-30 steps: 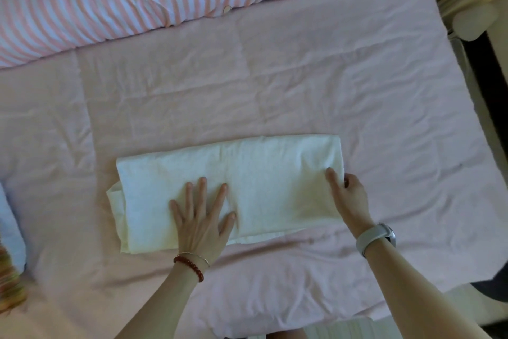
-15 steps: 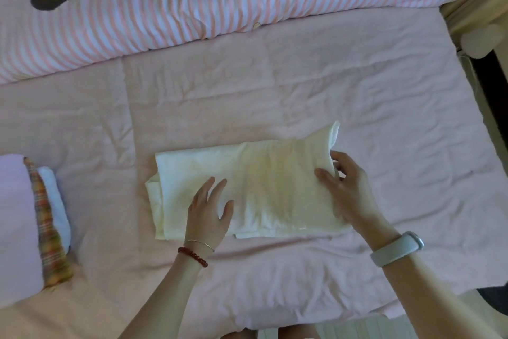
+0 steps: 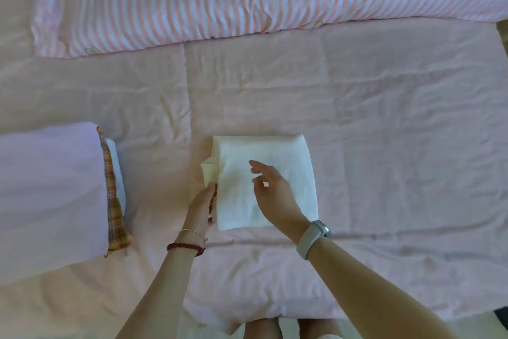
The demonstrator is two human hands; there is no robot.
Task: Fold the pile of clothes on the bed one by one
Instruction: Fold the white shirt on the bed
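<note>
Garment [image 3: 264, 176] sits folded square mid-bed [image 3: 384, 146], my left hand [image 3: 202, 206] tucked at its left edge, apparently gripping to square or lift it, right hand [image 3: 272, 190] hovering open above, holding nothing.

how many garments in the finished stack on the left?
3 visible: lilac piece on top, plaid one beneath, white one under that. More may be hidden below.
</note>
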